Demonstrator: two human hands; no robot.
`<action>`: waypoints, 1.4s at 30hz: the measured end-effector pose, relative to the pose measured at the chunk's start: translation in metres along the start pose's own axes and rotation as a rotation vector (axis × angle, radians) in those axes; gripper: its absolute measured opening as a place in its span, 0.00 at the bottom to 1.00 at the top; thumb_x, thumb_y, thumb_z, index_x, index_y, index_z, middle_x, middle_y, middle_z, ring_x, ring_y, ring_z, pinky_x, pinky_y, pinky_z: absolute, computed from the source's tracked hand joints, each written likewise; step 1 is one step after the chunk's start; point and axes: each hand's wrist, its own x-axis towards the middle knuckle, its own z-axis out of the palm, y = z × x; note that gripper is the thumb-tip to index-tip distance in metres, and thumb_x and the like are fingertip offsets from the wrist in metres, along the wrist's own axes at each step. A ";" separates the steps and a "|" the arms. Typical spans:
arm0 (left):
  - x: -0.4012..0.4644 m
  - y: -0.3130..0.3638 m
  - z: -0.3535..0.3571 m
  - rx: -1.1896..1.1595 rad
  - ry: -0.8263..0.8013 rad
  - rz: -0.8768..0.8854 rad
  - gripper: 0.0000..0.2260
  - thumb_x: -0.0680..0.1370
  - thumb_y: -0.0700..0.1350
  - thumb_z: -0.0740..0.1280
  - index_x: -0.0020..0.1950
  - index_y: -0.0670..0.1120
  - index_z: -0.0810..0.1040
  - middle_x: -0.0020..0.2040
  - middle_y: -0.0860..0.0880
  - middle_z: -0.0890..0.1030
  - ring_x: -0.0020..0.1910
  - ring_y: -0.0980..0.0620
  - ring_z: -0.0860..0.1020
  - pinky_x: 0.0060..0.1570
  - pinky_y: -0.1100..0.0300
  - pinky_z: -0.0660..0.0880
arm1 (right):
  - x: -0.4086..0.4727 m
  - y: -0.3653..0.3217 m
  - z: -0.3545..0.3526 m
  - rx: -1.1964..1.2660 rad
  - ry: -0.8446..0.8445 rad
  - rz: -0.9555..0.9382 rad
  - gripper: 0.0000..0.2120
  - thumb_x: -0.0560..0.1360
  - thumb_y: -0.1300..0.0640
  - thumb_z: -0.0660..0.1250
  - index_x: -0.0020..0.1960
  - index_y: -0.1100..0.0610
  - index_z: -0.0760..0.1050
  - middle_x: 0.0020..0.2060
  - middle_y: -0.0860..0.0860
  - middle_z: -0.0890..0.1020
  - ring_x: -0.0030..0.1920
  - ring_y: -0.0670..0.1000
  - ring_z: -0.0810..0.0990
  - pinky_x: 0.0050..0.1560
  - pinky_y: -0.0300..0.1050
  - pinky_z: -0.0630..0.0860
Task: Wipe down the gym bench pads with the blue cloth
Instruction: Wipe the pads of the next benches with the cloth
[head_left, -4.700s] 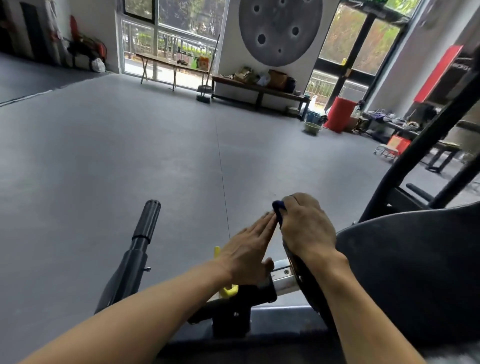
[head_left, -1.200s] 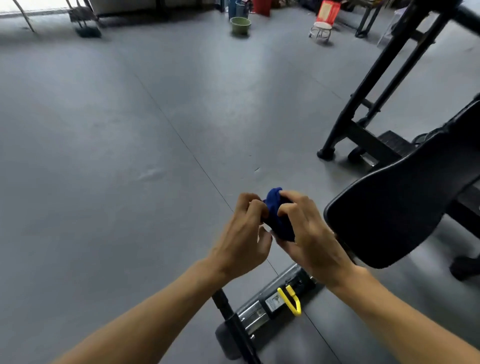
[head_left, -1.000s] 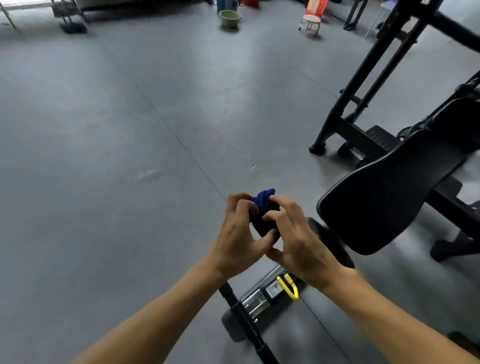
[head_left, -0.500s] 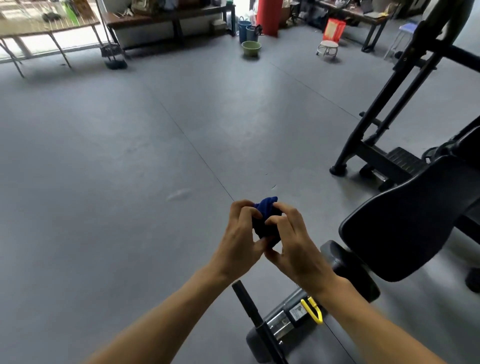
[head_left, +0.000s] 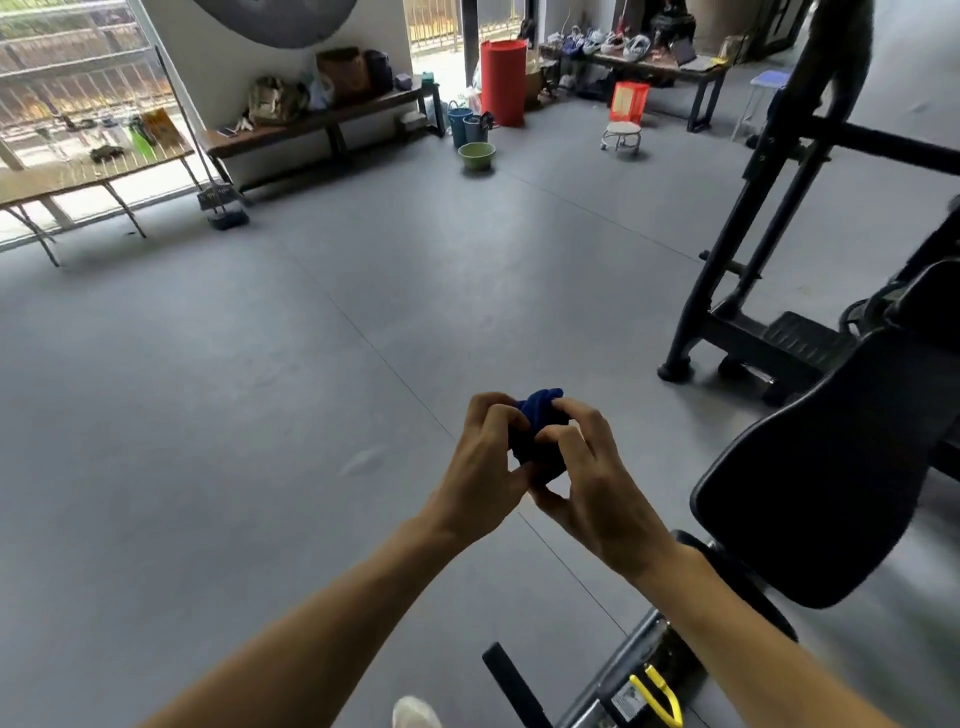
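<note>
The blue cloth (head_left: 535, 428) is bunched into a tight wad, held in the air above the grey floor (head_left: 260, 389). The left hand (head_left: 480, 467) and the right hand (head_left: 592, 483) both curl their fingers around it, pinching it between them. The black bench pad (head_left: 810, 493) sits just to the right, apart from the cloth.

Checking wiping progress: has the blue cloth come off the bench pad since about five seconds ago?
Yes. The blue cloth, earlier pressed on the pad's edge, is now bunched between the left hand and right hand, left of the bench pad, not touching it.
</note>
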 end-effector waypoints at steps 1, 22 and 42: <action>0.015 -0.006 0.003 0.006 -0.025 0.016 0.15 0.73 0.38 0.78 0.53 0.38 0.74 0.61 0.43 0.72 0.52 0.49 0.77 0.54 0.71 0.76 | 0.008 0.010 -0.002 0.005 0.012 0.004 0.24 0.73 0.56 0.77 0.64 0.60 0.72 0.72 0.58 0.67 0.70 0.56 0.71 0.67 0.48 0.76; 0.361 -0.078 0.173 -0.273 -0.856 0.373 0.17 0.77 0.33 0.69 0.65 0.42 0.72 0.70 0.52 0.63 0.63 0.58 0.69 0.65 0.73 0.68 | 0.150 0.235 -0.037 -0.218 0.368 0.761 0.24 0.75 0.58 0.73 0.68 0.55 0.70 0.72 0.55 0.66 0.71 0.51 0.69 0.68 0.27 0.63; 0.422 -0.054 0.325 -0.214 -1.814 1.139 0.33 0.74 0.32 0.60 0.78 0.50 0.64 0.80 0.56 0.58 0.74 0.56 0.66 0.65 0.79 0.58 | 0.110 0.260 0.042 -0.624 1.077 1.550 0.24 0.70 0.67 0.77 0.61 0.54 0.72 0.62 0.52 0.75 0.61 0.52 0.76 0.61 0.32 0.72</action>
